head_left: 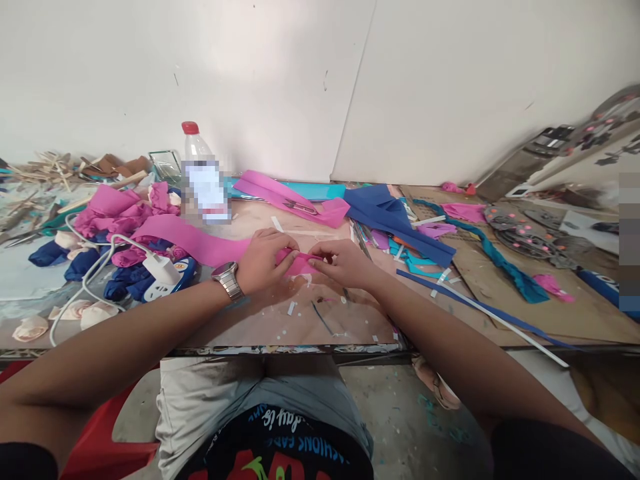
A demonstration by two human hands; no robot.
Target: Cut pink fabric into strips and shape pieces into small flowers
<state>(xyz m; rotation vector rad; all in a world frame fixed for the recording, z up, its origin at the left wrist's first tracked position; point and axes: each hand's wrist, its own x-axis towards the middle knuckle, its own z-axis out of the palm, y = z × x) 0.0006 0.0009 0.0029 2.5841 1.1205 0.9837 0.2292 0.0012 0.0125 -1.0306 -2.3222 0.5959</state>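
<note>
— Two hands are working one pink ribbon strip (200, 245) near the desk's (500, 280) front edge; which way is it running?

— Its long axis is trailing leftward from your left hand (263, 260). Your right hand (340, 262) is pinching the folded end; both are closing on it.

A clear plastic bottle with a red cap (200, 173) stands at the back of the worktable (550, 313), by the white wall (320, 73). Left of it lies a heap of pink fabric pieces (120, 210), navy fabric rolls (85, 263) and a white charger with its cable (161, 269). Blue fabric (395, 223) spreads on the right, a twisted teal strip (500, 263) beyond it.
</note>
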